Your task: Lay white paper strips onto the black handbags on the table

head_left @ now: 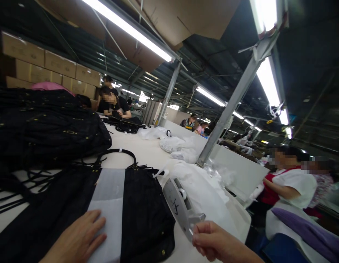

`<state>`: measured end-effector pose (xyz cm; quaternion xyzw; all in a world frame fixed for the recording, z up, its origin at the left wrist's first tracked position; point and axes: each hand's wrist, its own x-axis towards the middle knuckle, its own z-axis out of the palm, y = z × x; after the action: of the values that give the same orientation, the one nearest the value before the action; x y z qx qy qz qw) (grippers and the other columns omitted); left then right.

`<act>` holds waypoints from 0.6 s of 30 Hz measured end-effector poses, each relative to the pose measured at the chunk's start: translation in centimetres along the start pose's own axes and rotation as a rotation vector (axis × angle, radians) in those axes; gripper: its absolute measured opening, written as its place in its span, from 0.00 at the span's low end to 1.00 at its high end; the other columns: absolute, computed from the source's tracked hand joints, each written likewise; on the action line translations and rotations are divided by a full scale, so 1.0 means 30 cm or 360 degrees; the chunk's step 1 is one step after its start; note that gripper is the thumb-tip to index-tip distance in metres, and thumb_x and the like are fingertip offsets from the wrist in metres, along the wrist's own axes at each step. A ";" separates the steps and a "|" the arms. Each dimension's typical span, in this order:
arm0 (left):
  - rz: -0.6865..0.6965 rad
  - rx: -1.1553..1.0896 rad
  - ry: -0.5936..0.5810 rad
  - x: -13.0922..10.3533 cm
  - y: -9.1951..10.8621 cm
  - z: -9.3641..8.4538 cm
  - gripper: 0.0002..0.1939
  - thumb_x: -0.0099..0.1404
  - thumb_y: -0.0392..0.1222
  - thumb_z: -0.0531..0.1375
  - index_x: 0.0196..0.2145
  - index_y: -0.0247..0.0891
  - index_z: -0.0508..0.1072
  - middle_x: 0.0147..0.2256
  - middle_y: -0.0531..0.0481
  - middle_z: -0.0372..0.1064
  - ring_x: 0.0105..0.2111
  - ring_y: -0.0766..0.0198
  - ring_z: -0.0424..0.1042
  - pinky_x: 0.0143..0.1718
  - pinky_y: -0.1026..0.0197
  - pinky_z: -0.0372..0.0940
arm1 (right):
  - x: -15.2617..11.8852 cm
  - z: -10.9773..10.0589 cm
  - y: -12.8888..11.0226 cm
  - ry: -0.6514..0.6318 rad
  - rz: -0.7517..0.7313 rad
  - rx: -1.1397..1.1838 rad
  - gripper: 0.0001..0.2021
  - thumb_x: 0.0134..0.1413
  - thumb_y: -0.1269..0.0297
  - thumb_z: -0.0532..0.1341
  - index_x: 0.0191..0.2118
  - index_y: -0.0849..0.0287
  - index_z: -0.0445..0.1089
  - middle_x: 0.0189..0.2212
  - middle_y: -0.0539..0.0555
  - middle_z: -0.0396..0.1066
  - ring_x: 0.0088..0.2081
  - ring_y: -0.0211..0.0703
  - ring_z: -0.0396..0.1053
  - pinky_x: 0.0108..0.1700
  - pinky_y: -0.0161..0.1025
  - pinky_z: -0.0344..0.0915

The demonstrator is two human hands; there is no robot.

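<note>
A black bag [147, 215] with a looped handle lies flat on the white table, a pale translucent strip [110, 186] running down its middle. My left hand [78, 233] rests on that strip and the black fabric, fingers stretched out and holding nothing. To the right of the bag stands a grey tape dispenser [176, 208] with dark handwriting on its side and a white roll inside. At its near end is my right hand [213, 239], thumb and fingers pinched together. Whatever is between those fingertips is too small to make out.
Black bags are heaped [48, 128] at the left, with cardboard boxes [59, 69] stacked behind. White plastic bags [196, 182] lie along the table's right side by a metal post [229, 102]. Co-workers sit across the table [118, 106] and at the right [290, 179].
</note>
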<state>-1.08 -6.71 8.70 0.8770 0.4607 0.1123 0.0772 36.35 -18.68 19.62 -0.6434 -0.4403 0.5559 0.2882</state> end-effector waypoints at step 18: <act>-0.0147 0.0102 -0.0152 0.007 0.044 0.074 0.16 0.70 0.45 0.59 0.50 0.33 0.75 0.44 0.35 0.74 0.49 0.46 0.70 0.51 0.45 0.66 | 0.652 0.690 -0.336 -0.0458 0.0041 -0.0057 0.25 0.28 0.67 0.62 0.41 0.63 0.68 0.31 0.58 0.78 0.18 0.29 0.55 0.20 0.31 0.41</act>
<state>0.66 -7.35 6.90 0.8613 0.4997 0.0519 0.0760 13.68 0.71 14.80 -0.5677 -0.4787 0.6380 0.2036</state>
